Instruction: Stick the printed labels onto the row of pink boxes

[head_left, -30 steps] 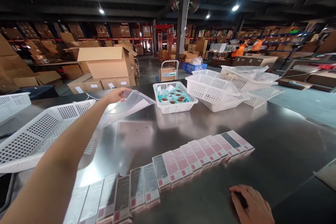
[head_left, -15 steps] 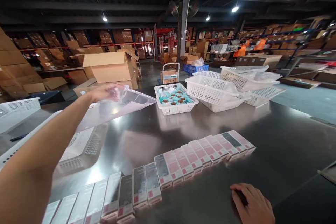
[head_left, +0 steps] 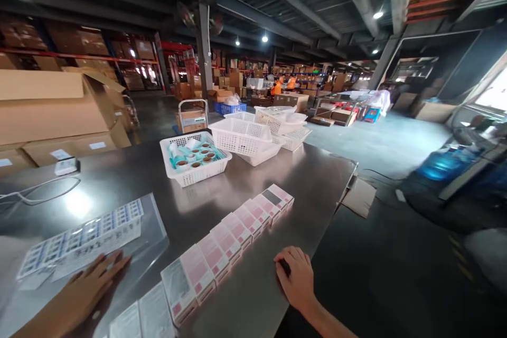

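Note:
My left hand [head_left: 93,282] lies with its fingers stretched out on the near edge of a clear plastic sleeve [head_left: 156,222]. Sheets of small blue-and-white labels [head_left: 85,235] are in or under the sleeve; I cannot tell which. My right hand [head_left: 295,274] rests curled on the table near its right edge. A dark patch shows between its thumb and fingers, too unclear to name. Between my hands, a slanting row of slim pink, white and grey boxes [head_left: 225,240] runs away to the right, packed side by side.
Behind the boxes, a white basket [head_left: 198,173] holds teal-wrapped rolls. More white baskets [head_left: 241,137] are stacked to its right. A small white device [head_left: 66,166] and a white cable [head_left: 47,200] lie at the left. The metal table [head_left: 317,169] ends at the right above dark floor.
My left hand has brought the plastic sleeve down from the air onto the table and its fingers have spread. The view has turned right; my right hand stays curled on the table.

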